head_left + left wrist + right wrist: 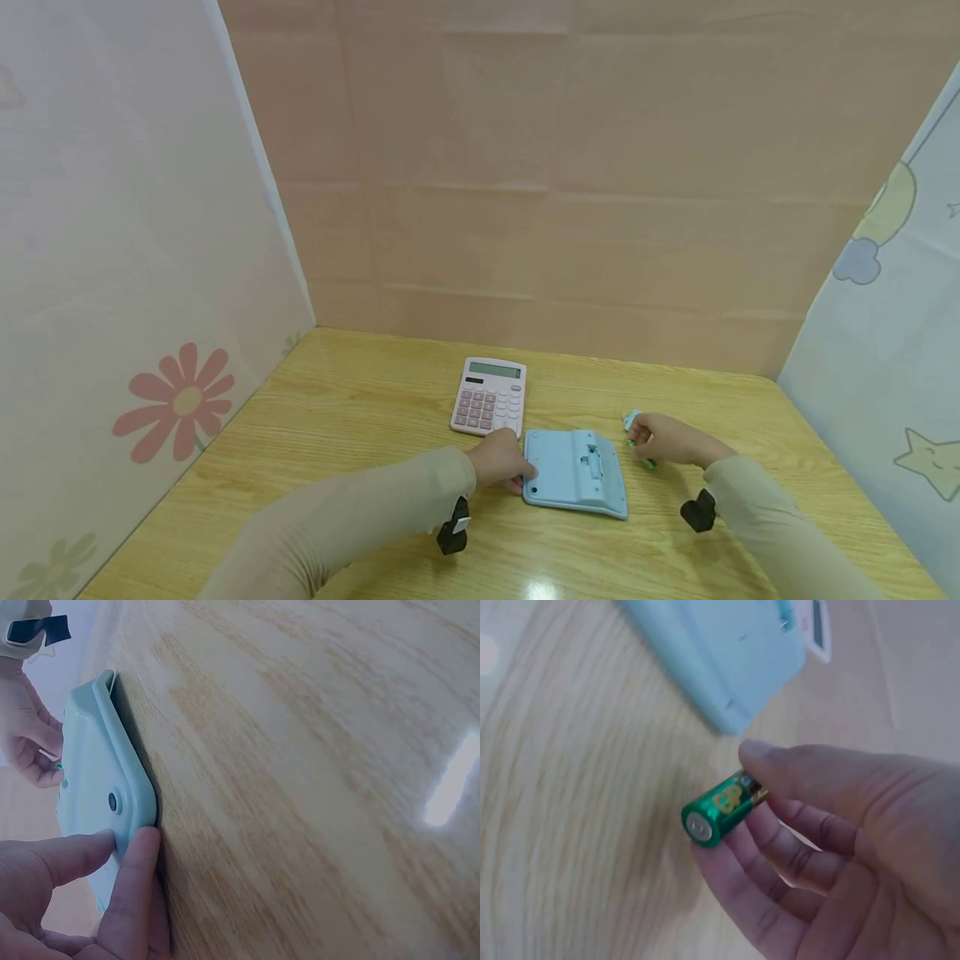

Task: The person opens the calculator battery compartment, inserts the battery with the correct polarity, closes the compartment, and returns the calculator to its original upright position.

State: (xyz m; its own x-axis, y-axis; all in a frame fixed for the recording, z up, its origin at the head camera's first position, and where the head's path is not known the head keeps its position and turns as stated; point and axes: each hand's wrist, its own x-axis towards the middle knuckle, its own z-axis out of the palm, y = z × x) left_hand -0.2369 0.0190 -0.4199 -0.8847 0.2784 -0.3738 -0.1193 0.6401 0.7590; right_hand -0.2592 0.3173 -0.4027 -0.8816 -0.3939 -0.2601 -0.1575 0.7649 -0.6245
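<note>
A light blue calculator (558, 471) lies face down on the table, its battery compartment (592, 461) uncovered. My left hand (495, 458) pinches its left edge; in the left wrist view the thumb (94, 851) rests on the back and the index finger lies along the rim. To the right of the calculator, my right hand (667, 439) holds a green and gold battery (724, 808) between thumb and fingers, its flat silver end facing outward. A small light blue piece, looking like the battery cover (632, 419), lies just beyond the right fingertips.
A pink calculator (489, 396) lies face up behind the blue one, its display showing a digit. The wooden table (360, 392) meets a beige backdrop (555, 250) at the back. Patterned cloth walls (150, 250) stand at both sides.
</note>
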